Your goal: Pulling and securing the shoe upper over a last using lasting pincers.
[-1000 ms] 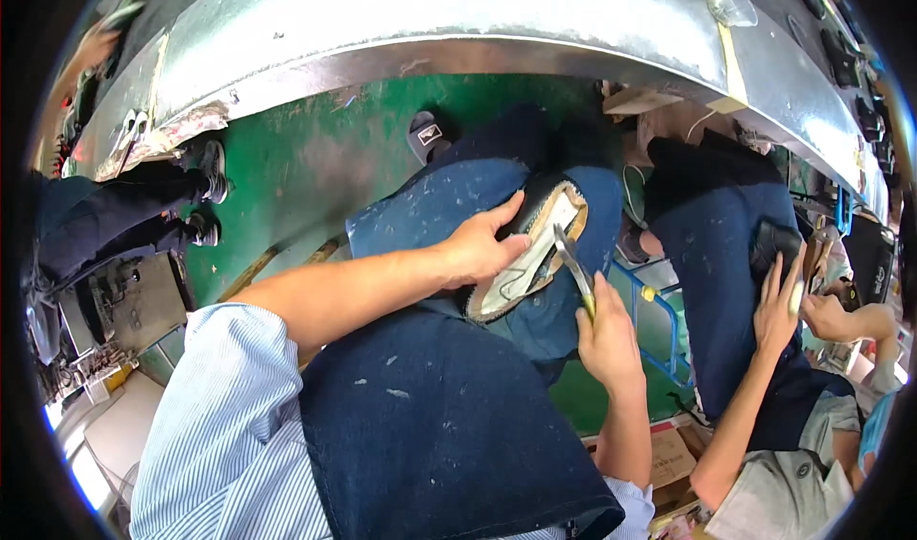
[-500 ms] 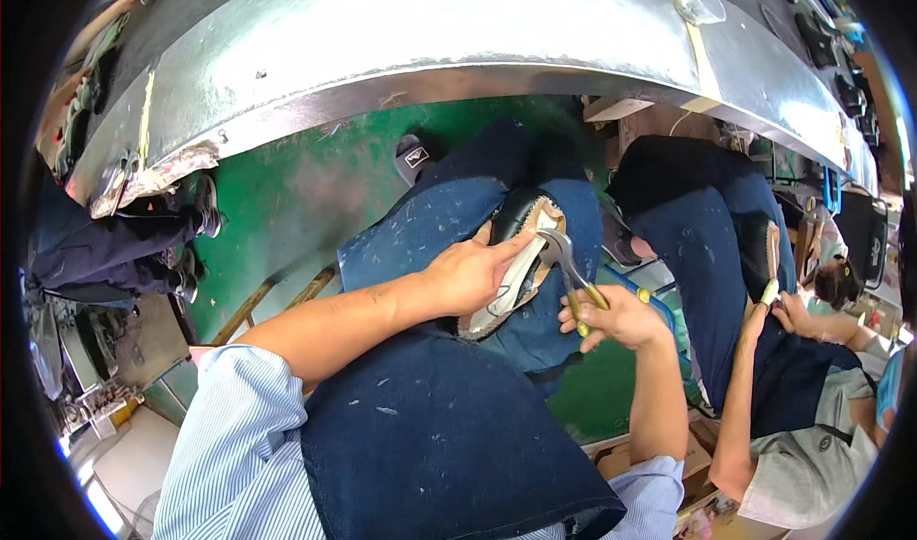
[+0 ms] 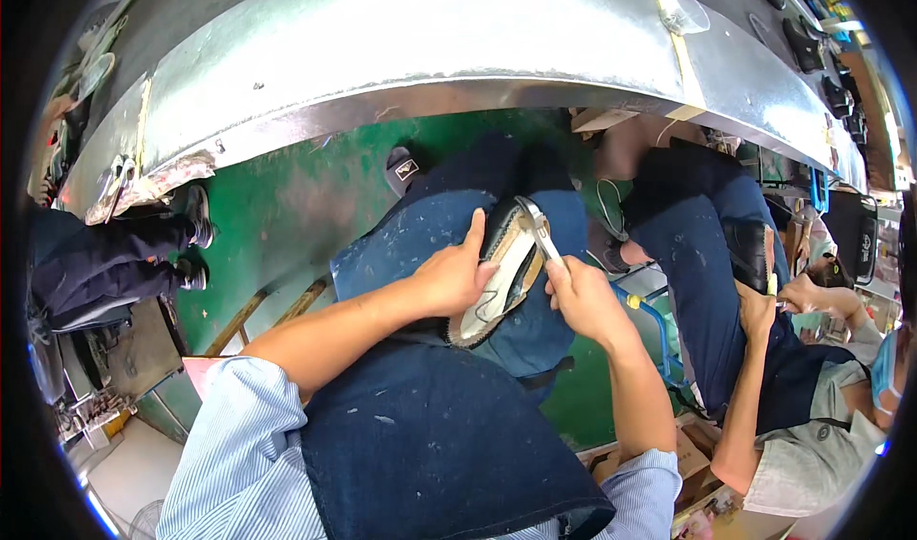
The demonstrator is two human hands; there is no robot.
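A black shoe upper on a last [image 3: 504, 277] lies across my lap, its pale underside facing up and a brown folded edge around it. My left hand [image 3: 449, 277] grips its left side, index finger stretched along the edge and thumb over the underside. In my right hand [image 3: 578, 292] is a pair of metal pincers [image 3: 541, 231], the fingers wrapped round the handles. The jaws of the pincers rest at the far end of the shoe, on its edge. Most of the handles are hidden inside my fist.
A shiny metal bench [image 3: 401, 34] runs across the far side, with a clear plastic cup [image 3: 683, 12] on it. At right, a co-worker works on another black shoe [image 3: 748, 249]. Another person's legs [image 3: 124, 254] are at left. A dark blue apron [image 3: 449, 435] covers my lap.
The pincers have swung from the shoe's right side to lie along its far end, and my right hand has closed round the handles. My left hand has shifted slightly nearer me along the shoe.
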